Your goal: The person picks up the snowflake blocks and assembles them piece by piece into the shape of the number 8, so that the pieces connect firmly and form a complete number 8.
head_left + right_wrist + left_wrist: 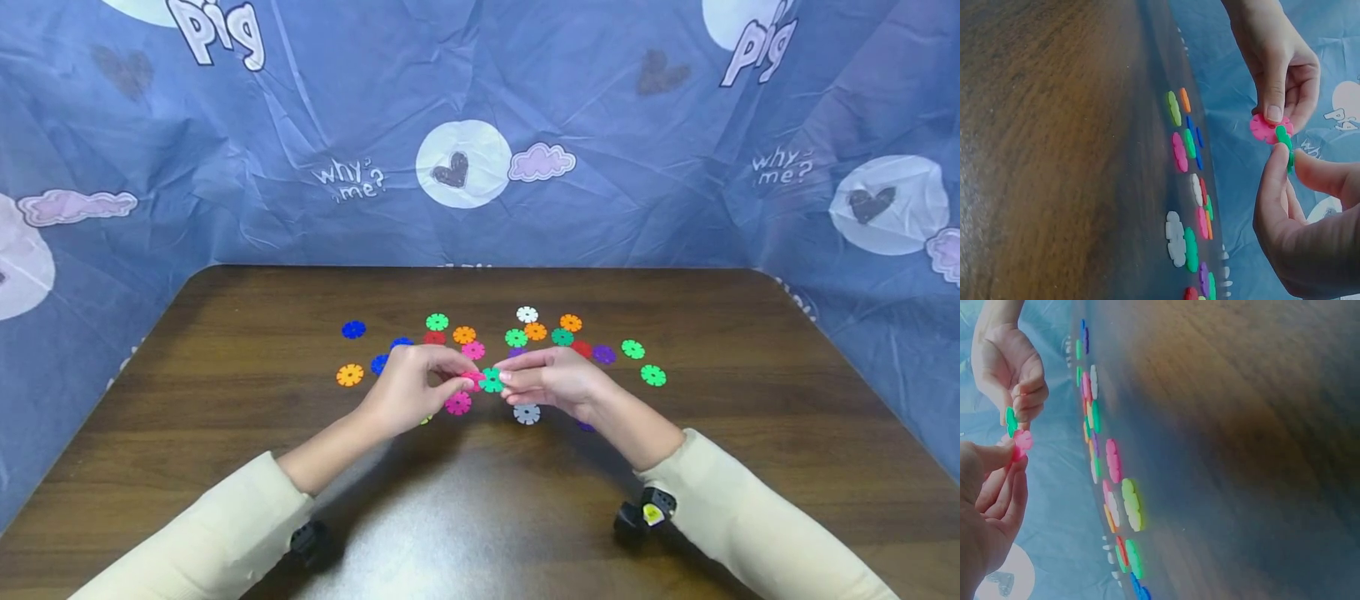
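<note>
Above the table, my left hand (401,387) pinches a pink notched plastic disc (1262,129) between thumb and fingers. My right hand (566,382) pinches a green notched disc (492,381) the same way. The two discs meet at their edges, set at an angle to each other in both wrist views. Whether their slots interlock, I cannot tell. Fingertips cover part of each disc. Just below the hands lie a loose pink disc (458,403) and a grey-white disc (527,414).
Several more notched discs lie scattered behind and around the hands, among them a blue disc (354,330), an orange disc (349,375) and a green disc (653,376). The brown wooden table (480,517) ends at a patterned blue cloth (480,233).
</note>
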A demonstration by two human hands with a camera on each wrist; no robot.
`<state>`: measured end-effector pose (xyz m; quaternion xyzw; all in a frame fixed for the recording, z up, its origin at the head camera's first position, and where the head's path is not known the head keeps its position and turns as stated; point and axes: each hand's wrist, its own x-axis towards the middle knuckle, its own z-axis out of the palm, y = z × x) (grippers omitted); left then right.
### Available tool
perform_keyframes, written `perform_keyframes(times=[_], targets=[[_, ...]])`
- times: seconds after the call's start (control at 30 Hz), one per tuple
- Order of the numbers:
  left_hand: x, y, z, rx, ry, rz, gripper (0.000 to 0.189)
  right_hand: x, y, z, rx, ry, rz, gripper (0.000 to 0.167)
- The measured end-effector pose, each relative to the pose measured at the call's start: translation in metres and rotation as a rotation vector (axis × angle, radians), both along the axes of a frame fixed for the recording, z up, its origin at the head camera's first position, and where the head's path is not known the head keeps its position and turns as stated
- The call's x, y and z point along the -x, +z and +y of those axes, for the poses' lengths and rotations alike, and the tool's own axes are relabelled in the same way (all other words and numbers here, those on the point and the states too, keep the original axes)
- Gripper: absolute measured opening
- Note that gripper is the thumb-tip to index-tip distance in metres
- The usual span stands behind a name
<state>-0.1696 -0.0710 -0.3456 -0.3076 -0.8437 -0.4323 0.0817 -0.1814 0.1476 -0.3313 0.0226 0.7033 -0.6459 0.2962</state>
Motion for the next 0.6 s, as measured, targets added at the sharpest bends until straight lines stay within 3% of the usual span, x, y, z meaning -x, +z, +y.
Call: perform_keyframes(times=[0.3, 0.6], targets=[[-0.004, -0.004, 0.0, 0.019, 0.003, -0.04, 0.012, -0.001, -0.006, -0.002, 0.02, -0.012, -0.006, 0.039], [-0.005, -0.008, 0.001, 0.027, -0.062, -0.021, 0.01, -0.004, -0.016, -0.008, 0.007, 0.009, -0.035, 0.038]])
